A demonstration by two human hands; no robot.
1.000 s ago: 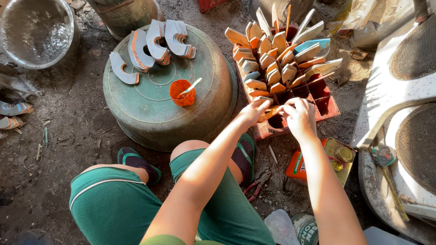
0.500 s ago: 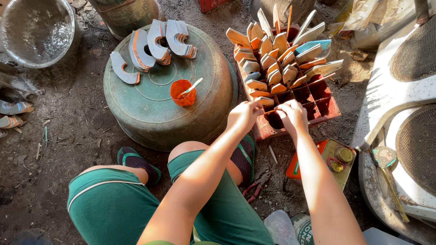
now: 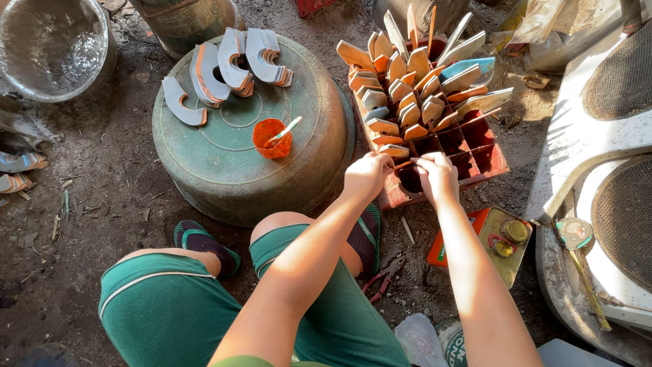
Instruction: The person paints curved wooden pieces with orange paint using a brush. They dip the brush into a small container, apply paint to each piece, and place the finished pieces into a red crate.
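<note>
My left hand [image 3: 367,175] and my right hand [image 3: 437,176] meet over the near left corner of a red plastic crate [image 3: 490,160]. Together they pinch a flat grey and orange piece [image 3: 403,164] that goes down into one of the crate's cells. Several similar flat pieces [image 3: 413,85] stand upright in the far cells. To the left, an upturned green metal basin [image 3: 224,170] carries several curved grey and orange pieces [image 3: 224,68] and a small orange cup [image 3: 271,138] with a brush in it.
A glass bowl [image 3: 47,44] sits at the top left on dirt ground. A red and yellow tin can [image 3: 492,241] lies beside my right forearm. White fan housings [image 3: 604,170] fill the right side. Pliers [image 3: 377,283] lie by my green-clad knees and sandals.
Both hands have shifted slightly toward the crate's near edge, and the flat piece between them has sunk lower into the cell.
</note>
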